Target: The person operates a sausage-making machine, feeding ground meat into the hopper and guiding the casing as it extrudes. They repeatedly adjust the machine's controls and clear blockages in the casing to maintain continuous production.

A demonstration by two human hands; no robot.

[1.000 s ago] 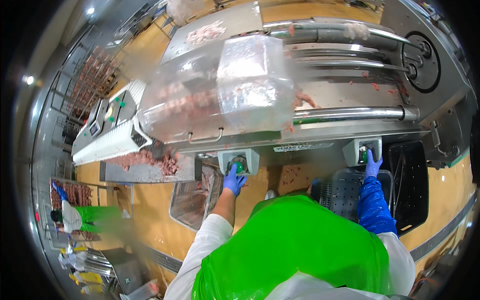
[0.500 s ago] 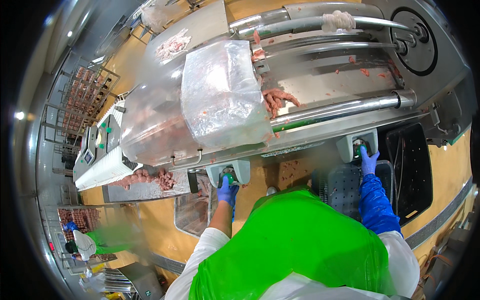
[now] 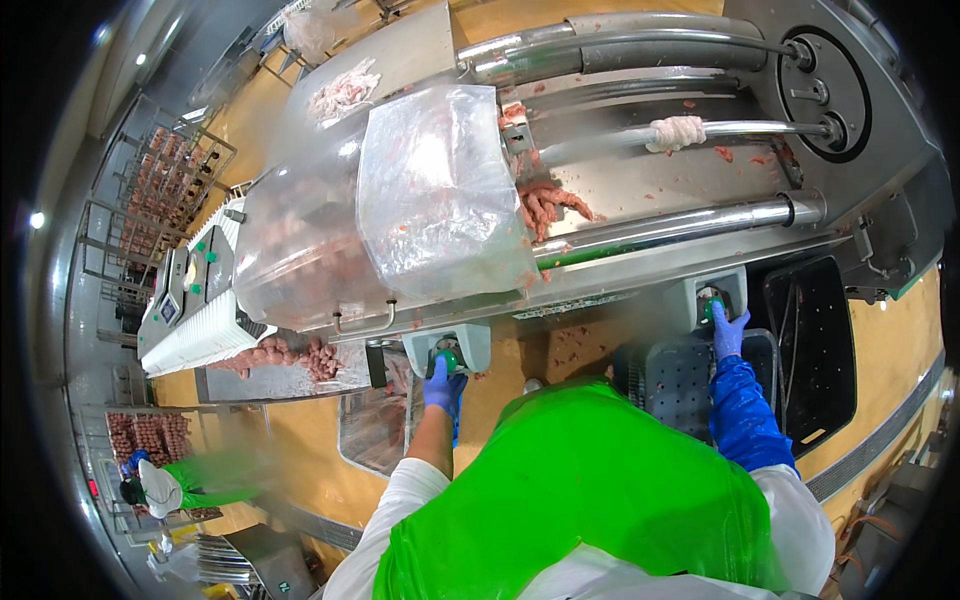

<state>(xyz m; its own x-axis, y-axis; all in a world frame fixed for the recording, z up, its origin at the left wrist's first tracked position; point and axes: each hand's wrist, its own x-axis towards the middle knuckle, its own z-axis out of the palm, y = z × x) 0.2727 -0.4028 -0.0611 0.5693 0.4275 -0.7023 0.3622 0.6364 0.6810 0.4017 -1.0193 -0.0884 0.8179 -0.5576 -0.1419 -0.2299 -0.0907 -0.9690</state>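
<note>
My left hand [image 3: 440, 388], in a purple glove, has its thumb against a round green button [image 3: 447, 358] inside a grey housing on the machine's front. My right hand [image 3: 728, 330], gloved alike with a blue sleeve above, touches a second green button [image 3: 712, 306] in a matching housing. Both hands have fingers apart and grip nothing. Above them lies the steel sausage machine with two long tubes; the lower tube carries a bunched pale casing [image 3: 677, 133]. Pink meat [image 3: 548, 207] lies beside the clear plastic-wrapped cover [image 3: 435, 185].
Linked sausages [image 3: 320, 360] lie on a steel tray at the left. A clear bin [image 3: 372, 430] stands below it. Grey perforated crate [image 3: 680, 378] and black crate [image 3: 822, 350] stand at the right. At far left a person [image 3: 165, 487] works by hanging sausage racks.
The pair of tubes has turned, bringing the one with the bunched casing from the upper position to the lower. Both hands have stayed at their buttons; the view has shifted slightly.
</note>
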